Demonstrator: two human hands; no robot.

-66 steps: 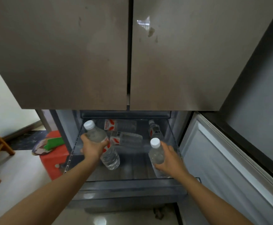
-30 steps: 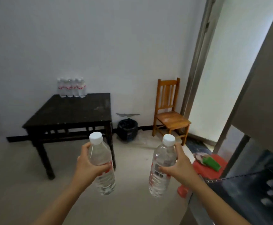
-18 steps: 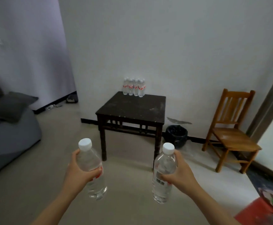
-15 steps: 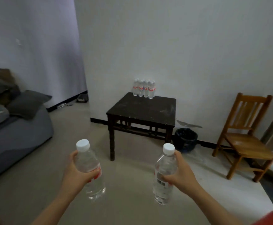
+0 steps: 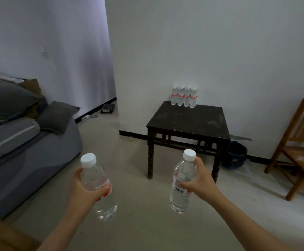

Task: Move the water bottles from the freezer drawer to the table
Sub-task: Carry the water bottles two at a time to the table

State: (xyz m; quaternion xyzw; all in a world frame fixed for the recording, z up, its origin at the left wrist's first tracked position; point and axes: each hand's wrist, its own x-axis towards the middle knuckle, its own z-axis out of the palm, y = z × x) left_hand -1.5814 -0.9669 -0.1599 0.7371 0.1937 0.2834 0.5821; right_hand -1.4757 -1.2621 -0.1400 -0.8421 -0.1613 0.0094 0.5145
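Gripping one capped water bottle each, the left hand [image 5: 83, 192] and right hand [image 5: 201, 180] extend forward, fingers wrapped around left bottle [image 5: 100, 189] and right bottle [image 5: 183, 183], well short of the dark table [image 5: 187, 120].

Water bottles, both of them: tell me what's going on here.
A person is carrying two bottles upright, one in each of their hands. The left hand grips one water bottle and the right hand grips the second bottle. Ahead stands a dark table with a row of bottles at its far edge by the wall. The two carried bottles are not yet on the table.
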